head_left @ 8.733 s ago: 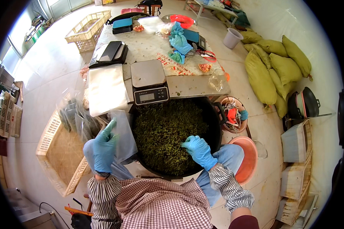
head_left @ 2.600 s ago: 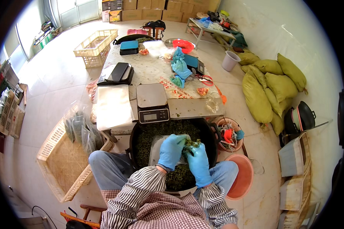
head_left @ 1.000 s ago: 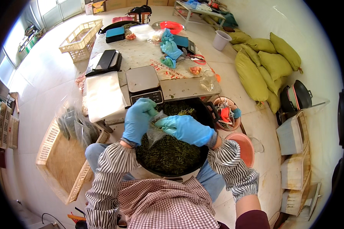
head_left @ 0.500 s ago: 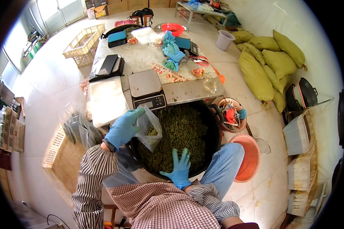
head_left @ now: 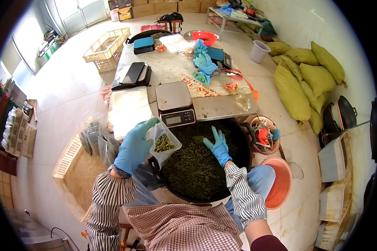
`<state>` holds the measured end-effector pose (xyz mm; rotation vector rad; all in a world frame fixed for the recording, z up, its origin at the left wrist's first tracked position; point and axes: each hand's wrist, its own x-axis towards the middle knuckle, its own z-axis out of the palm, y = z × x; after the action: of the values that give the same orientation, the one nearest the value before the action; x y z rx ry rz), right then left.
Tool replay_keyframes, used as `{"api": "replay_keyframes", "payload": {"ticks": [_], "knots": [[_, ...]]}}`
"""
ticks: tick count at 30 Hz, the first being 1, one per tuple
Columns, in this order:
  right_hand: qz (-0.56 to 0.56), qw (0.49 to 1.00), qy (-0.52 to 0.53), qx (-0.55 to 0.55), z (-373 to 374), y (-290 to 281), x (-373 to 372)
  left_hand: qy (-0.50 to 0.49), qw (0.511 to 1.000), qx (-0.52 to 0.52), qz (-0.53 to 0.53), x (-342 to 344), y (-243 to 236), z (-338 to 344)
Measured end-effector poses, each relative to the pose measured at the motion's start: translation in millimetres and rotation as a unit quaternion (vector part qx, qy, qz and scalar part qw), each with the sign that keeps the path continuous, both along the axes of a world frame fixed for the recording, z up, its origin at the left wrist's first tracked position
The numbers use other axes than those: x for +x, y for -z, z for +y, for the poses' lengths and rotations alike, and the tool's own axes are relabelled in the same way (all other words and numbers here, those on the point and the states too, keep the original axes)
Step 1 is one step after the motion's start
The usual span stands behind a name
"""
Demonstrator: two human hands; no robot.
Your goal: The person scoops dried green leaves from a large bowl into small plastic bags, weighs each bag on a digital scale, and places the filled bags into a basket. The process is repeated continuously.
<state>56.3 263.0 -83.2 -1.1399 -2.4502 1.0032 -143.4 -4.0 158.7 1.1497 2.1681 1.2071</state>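
Observation:
My left hand [head_left: 135,144], in a blue glove, pinches the rim of a clear plastic bag [head_left: 166,151]. A small heap of dark green bits [head_left: 163,143] lies in the bag, which hangs over the left side of a wide black tub [head_left: 248,167]. Loose dried green plant pieces [head_left: 192,169] fill the tub. My right hand [head_left: 218,146], also gloved in blue, rests with spread fingers on the pieces at the tub's far right. A digital scale [head_left: 174,100] with a steel plate stands at the table edge just beyond the tub.
On the table [head_left: 226,105] lie a stack of clear bags [head_left: 132,109], a black scale [head_left: 134,75] and blue plastic [head_left: 204,62]. A pink basin [head_left: 279,184] and a bucket of scraps [head_left: 264,136] stand right. A yellow crate [head_left: 69,167] sits left; green sacks [head_left: 293,92] lean by the wall.
My right hand has moved from the near side of the tub to its far right, fingers still spread. The bag in my left hand now shows more green bits. The whole view has shifted slightly.

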Motion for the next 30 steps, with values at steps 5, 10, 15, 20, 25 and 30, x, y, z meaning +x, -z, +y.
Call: {"api": "replay_keyframes", "payload": {"ticks": [5, 10, 15, 20, 25, 30], "knots": [[0.002, 0.989, -0.118, 0.091, -64.1, -28.1, -35.0, -0.043, 0.999, -0.007, -0.033, -4.4, -10.0, -1.0], [-0.07, 0.942, -0.249, 0.212, -108.2, -55.6, -74.1, -0.052, 0.997, 0.004, -0.059, -10.5, -13.6, 2.3], [-0.165, 0.848, -0.443, 0.24, -141.8, -63.0, -75.2, -0.051, 0.997, -0.003, -0.053, -10.8, -11.9, 4.8], [-0.153, 0.815, -0.498, 0.252, -160.6, -75.8, -10.8, -0.041, 0.998, 0.031, -0.037, -11.9, -0.1, -2.1], [-0.155, 0.924, -0.295, 0.189, -109.2, -79.2, 0.7, -0.044, 0.998, 0.004, -0.037, -13.6, 4.4, -5.5], [-0.079, 0.936, -0.248, 0.235, -100.5, -80.0, 16.9, -0.048, 0.995, 0.035, -0.08, -19.6, 19.4, -1.2]]}}
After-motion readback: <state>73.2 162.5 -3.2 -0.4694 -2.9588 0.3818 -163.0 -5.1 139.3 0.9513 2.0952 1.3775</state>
